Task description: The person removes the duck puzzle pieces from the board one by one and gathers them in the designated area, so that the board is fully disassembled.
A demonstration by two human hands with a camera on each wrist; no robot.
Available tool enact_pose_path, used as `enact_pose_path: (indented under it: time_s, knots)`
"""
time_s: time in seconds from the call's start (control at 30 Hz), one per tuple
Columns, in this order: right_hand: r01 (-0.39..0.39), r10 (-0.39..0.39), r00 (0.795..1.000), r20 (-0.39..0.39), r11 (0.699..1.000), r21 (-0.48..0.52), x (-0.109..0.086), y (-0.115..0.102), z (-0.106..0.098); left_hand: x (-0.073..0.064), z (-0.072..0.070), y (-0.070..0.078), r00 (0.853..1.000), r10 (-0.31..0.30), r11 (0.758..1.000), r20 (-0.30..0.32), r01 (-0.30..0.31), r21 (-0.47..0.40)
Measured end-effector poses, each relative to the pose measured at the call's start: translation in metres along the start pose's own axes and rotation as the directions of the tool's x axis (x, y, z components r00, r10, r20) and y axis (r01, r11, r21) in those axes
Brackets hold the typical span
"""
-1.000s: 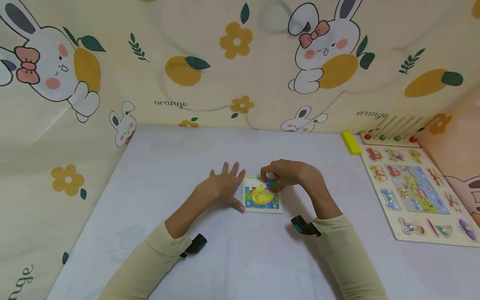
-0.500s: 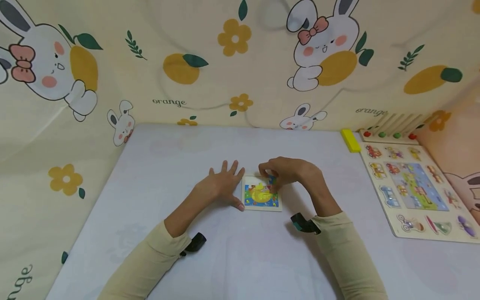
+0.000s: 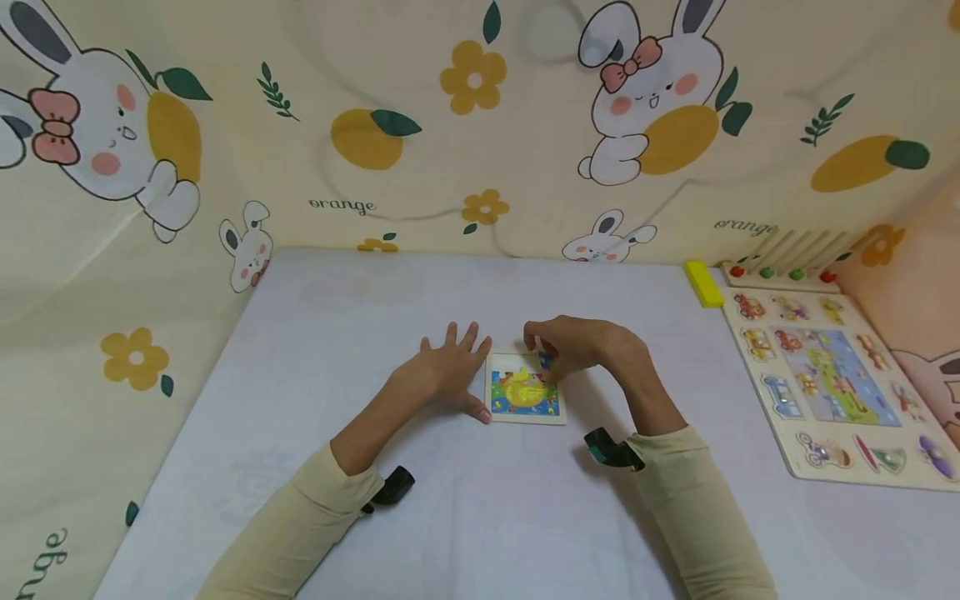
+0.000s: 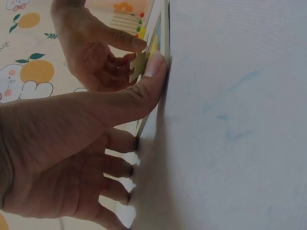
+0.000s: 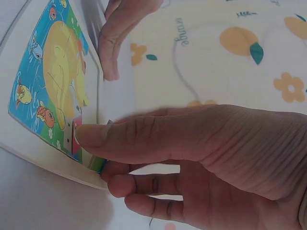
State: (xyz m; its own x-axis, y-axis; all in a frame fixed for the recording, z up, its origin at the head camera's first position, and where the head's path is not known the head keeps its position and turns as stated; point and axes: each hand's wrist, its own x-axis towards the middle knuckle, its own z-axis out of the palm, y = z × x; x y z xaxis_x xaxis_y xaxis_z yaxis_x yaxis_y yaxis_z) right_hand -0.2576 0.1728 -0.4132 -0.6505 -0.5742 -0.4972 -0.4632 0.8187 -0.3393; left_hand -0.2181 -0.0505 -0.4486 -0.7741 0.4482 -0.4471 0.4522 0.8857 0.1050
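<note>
A jigsaw piece (image 4: 138,66) was pinched between the thumb and fingers of the right hand (image 3: 576,343) over the far right of the jigsaw tray (image 3: 527,419) on the bench (image 3: 480,517). The tray's edge was touched by the left hand (image 3: 447,372), fingers spread. Judged light and stiff, the piece was best held by its edges.

A yellow block (image 3: 702,284) lies beside a picture board (image 3: 840,432), near a rabbit-print backdrop (image 3: 420,67).

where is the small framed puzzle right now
In the head view, the small framed puzzle lies near the middle of the white table, between the left hand at its left edge and the right hand over its upper right corner.
</note>
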Motion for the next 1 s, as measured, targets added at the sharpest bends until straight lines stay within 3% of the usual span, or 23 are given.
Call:
enact_pose_path:
  time_s: [0.43, 0.7, 1.0]
  knots:
    - [0.025, -0.022, 0.997, -0.072, 0.999, 0.044, -0.012, 0.002, -0.005, 0.002, 0.003, 0.0, 1.0, -0.003, 1.0, 0.0, 0.003, -0.001]
    - [0.034, -0.027, 0.984, -0.178, 0.999, 0.036, -0.043, 0.011, -0.02, 0.001, 0.002, 0.001, 1.0, 0.0, 1.0, -0.003, 0.0, -0.008]
    - [-0.058, 0.088, 0.951, -0.296, 0.993, 0.108, -0.082, 0.037, -0.036, -0.001, 0.0, 0.002, 1.0, -0.003, 1.0, -0.006, 0.003, -0.016]
